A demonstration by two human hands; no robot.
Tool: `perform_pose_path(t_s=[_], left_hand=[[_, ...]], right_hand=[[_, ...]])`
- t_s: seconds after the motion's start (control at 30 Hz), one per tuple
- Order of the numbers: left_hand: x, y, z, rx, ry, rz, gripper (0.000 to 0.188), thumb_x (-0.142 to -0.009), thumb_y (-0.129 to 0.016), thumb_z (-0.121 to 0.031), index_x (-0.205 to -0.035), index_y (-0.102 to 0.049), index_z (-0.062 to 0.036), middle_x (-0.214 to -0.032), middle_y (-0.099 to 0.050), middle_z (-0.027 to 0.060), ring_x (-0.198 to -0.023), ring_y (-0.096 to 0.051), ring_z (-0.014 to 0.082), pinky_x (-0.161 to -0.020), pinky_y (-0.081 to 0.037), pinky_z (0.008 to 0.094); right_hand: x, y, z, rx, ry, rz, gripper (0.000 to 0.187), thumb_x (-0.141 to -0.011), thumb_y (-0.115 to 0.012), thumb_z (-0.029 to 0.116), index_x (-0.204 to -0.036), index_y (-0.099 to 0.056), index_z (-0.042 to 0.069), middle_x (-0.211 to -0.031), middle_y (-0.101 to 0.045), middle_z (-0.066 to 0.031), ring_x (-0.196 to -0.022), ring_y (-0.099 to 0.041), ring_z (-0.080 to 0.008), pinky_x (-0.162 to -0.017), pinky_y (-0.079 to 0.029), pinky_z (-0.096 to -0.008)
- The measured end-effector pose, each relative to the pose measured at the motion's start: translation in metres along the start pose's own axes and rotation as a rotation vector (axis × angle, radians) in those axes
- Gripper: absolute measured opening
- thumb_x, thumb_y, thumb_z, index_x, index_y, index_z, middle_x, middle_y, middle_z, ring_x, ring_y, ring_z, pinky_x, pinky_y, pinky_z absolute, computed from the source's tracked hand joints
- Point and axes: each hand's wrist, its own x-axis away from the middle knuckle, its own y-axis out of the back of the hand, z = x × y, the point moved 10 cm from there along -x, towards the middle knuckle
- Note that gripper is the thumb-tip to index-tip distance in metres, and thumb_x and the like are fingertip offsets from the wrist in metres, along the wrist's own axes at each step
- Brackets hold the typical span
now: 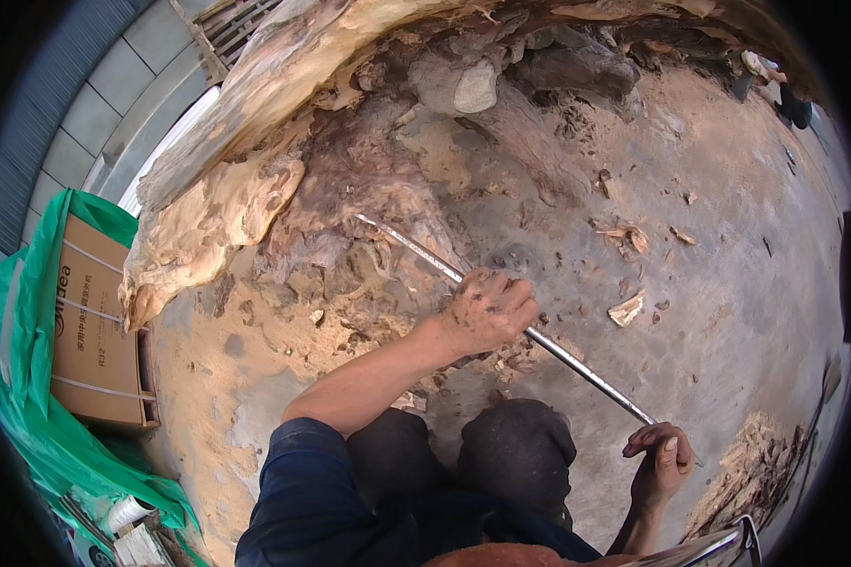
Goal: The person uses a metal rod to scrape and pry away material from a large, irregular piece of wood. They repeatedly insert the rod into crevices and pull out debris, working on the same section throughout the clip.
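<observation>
My left hand, dirty across the knuckles, is wrapped round the middle of a long, straight metal pry bar. Toward the bar's lower right end, my right hand is closed about it with curled fingers, and a pointed end shows just past the hand. The bar slants up and left, its far tip against or just over the rough brown underside of a huge gnarled piece of wood; I cannot tell whether it touches. Pale, weathered wood overhangs on the left.
A cardboard box with straps, under a green tarp, stands left. Wood chips and sawdust lie on the concrete floor. A heap of shavings is lower right. A wooden pallet and another person are farther back.
</observation>
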Motion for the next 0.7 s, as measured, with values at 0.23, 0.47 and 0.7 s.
perform_pose_path(t_s=[0.23,0.47,0.7], left_hand=[[-0.003,-0.011,-0.026,0.078,-0.071,0.05,0.018,-0.063,-0.07,-0.016,-0.073,-0.055,-0.0146,-0.085,-0.054,-0.0008,-0.074,-0.057,0.0149,-0.07,-0.05,0.0358],[-0.007,-0.021,-0.029,0.123,-0.136,0.15,0.018,-0.064,-0.069,-0.015,-0.077,-0.056,-0.0138,-0.085,-0.053,0.0005,-0.079,-0.055,0.0164,-0.08,-0.044,0.0375],[0.003,-0.054,0.009,0.158,-0.043,0.19,0.018,-0.064,-0.069,-0.011,-0.078,-0.056,-0.0099,-0.085,-0.053,0.0047,-0.084,-0.053,0.0242,-0.084,-0.041,0.0441]], right_hand=[[-0.014,-0.038,-0.061,0.794,-0.212,0.398,0.049,-0.09,-0.077,0.044,-0.098,-0.068,-0.004,-0.078,-0.067,-0.0161,-0.066,-0.061,-0.0283,-0.063,-0.049,-0.0368],[0.018,-0.039,-0.13,0.374,-0.435,0.375,0.041,-0.096,-0.073,0.035,-0.087,-0.068,-0.005,-0.059,-0.05,-0.0079,-0.063,-0.048,-0.0099,-0.056,-0.041,-0.0346],[-0.011,-0.067,-0.137,0.501,-0.551,0.318,0.03,-0.095,-0.073,0.026,-0.091,-0.071,-0.003,-0.061,-0.056,-0.0038,-0.064,-0.049,-0.0104,-0.058,-0.041,-0.0343]])
